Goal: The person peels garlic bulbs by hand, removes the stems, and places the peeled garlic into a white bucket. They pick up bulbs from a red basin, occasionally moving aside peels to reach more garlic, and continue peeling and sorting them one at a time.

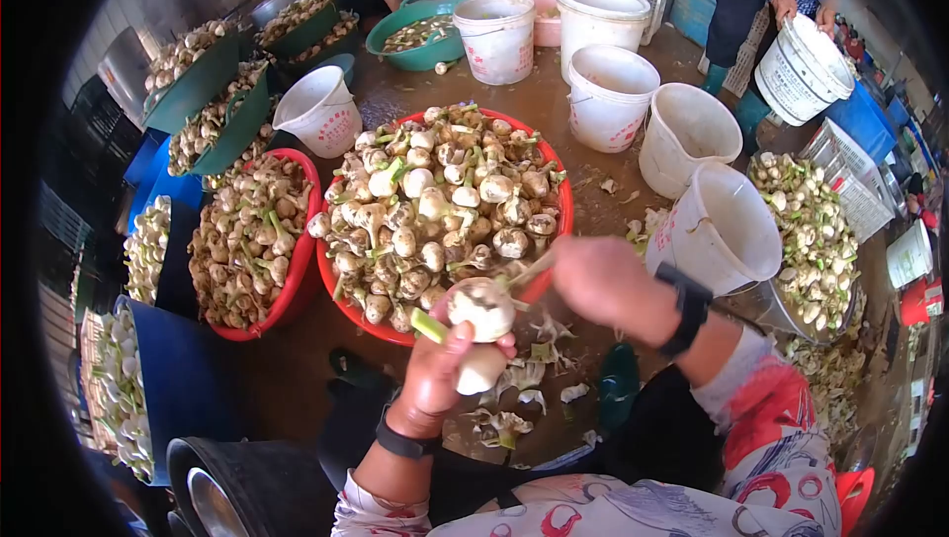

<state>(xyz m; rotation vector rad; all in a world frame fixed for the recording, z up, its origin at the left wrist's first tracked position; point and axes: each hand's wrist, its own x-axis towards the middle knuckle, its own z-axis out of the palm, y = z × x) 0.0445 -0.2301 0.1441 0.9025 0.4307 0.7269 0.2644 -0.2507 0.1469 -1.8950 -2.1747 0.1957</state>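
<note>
**Inspector:** Position of the bulbs in work?

**Assessor:** Two, both in the left hand [432, 379]. The upper bulb [481, 312] is marked with soil; the lower bulb [480, 371] shows paler, directly beneath. A green stem [428, 326] juts out beside the thumb.

**Inspector:** Condition of each hand?

**Assessor:** Left: curled about both bulbs, thumb laid across. Right hand [608, 285]: bunched, blurred, just right of the upper bulb. A thin strip [531, 268] lies between them; stalk or tool, I cannot tell, nor what the fingers pinch.

**Inspector:** Obstructions and surroundings?

**Assessor:** Immediately ahead, a red basin [566, 203] heaped with bulbs; the hands hide part of its near rim. Peelings [504, 423] litter the floor [603, 209] below. A second red basin [304, 250] stands left, a blue bin [188, 379] nearer. White buckets, the closest [727, 225] beyond the right wrist, line the right side. Farther off, a co-worker [756, 3] grips another bucket [806, 72].
</note>
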